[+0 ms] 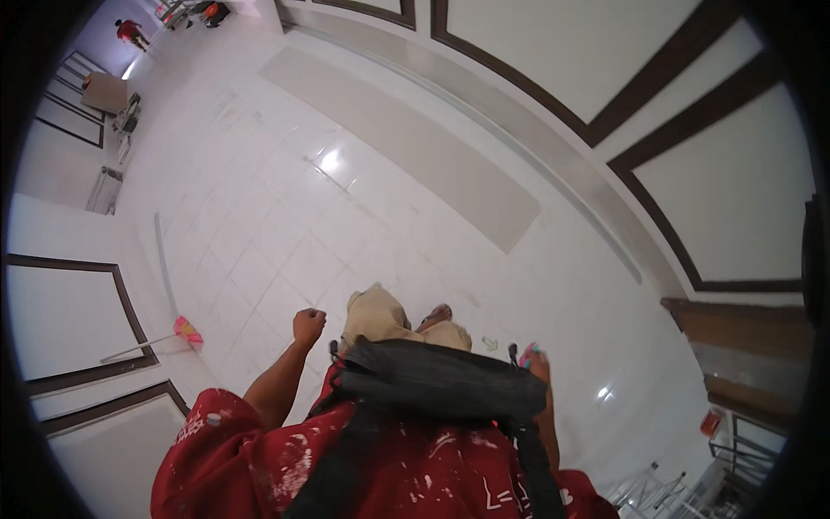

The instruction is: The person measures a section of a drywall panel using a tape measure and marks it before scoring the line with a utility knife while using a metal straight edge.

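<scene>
Poking from the right hand (540,367), a pink-turquoise object (529,350)

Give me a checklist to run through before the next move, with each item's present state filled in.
1. Left hand free: ok; it is curled, with nothing seen in it.
2. Right hand grip: cannot tell; a pink and teal item shows at it, but the black bag hides part of the arm.
3. Floor ahead free of things: not ok; a long beige strip lies ahead to the right.
4. Pink-headed broom apart from the left hand: ok; it is farther left, near the wall.
5. Other person well away: ok; far off at upper left.
</scene>
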`<state>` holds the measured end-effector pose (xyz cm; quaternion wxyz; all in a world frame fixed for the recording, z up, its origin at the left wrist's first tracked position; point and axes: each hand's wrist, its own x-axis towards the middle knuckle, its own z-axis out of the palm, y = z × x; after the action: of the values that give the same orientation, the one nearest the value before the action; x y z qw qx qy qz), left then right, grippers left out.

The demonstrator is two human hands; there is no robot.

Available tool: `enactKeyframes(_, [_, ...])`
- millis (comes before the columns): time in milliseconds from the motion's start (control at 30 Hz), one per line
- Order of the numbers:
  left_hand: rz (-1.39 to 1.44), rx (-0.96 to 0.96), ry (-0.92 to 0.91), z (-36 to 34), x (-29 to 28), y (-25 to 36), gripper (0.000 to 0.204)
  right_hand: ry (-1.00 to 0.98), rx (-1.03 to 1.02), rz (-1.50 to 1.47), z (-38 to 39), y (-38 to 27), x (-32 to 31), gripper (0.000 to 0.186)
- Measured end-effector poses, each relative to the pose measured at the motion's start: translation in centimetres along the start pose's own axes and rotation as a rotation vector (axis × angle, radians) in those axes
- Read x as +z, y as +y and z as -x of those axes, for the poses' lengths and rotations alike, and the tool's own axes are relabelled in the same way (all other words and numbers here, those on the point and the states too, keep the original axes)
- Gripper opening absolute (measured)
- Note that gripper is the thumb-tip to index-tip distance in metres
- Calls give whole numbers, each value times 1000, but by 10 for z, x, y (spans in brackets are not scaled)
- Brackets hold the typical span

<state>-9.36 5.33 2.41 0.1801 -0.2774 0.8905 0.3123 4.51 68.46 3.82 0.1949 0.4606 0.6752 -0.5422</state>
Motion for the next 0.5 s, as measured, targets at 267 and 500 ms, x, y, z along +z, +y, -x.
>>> enactKeyframes(267, [-365,5,-209,-206,86,210,40,-40,-228,-424,-117,-231,16,34])
enactKeyframes(500, [-212,258,-296,-391,218,365,30,84,351,-277,-288,-125,55,38])
